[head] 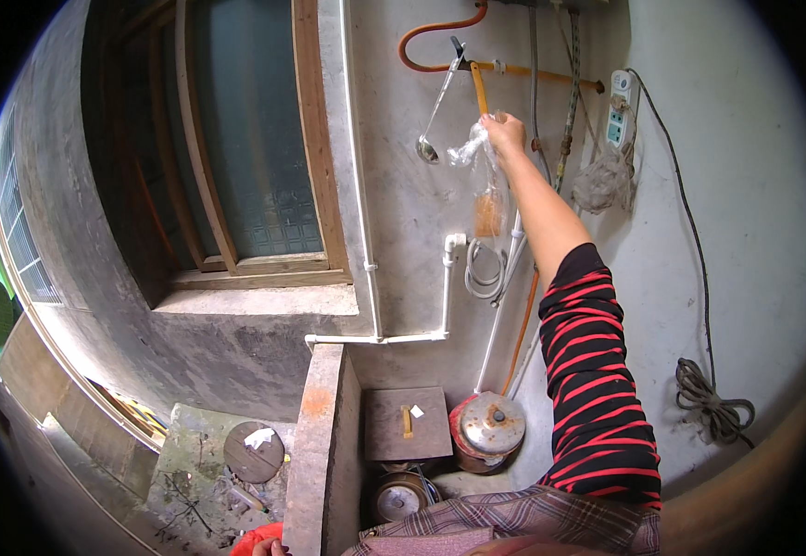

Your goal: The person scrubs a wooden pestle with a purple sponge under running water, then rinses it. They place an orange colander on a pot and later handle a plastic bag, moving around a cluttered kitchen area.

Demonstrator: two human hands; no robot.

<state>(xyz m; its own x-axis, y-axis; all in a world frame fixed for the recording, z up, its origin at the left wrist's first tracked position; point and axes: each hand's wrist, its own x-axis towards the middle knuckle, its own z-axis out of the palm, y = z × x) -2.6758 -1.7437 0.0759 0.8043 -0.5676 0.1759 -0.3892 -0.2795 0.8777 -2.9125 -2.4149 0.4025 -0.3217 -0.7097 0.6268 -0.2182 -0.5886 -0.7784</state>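
My right hand (pixel 505 133) is raised against the wall, its fingers closed on a clear plastic bag (pixel 490 177) and the yellow handle (pixel 479 89) of a utensil hanging from a pipe. Through the bag shows the utensil's flat orange-brown end (pixel 488 214); I cannot tell whether it is a spatula or a brush. Left of it hangs a metal ladle (pixel 428 149), a clear wrapping along its handle. Only some fingers of my left hand (pixel 271 548) show at the bottom edge, against a red plastic-like item (pixel 256 535). Whether they grip it is hidden.
An orange hose (pixel 410 42) and white pipes (pixel 417 338) run along the wall, with a power strip (pixel 620 111) at right. Below stand a lidded pot (pixel 492 424) and a square board (pixel 403 410). A low concrete partition (pixel 316 445) rises at left.
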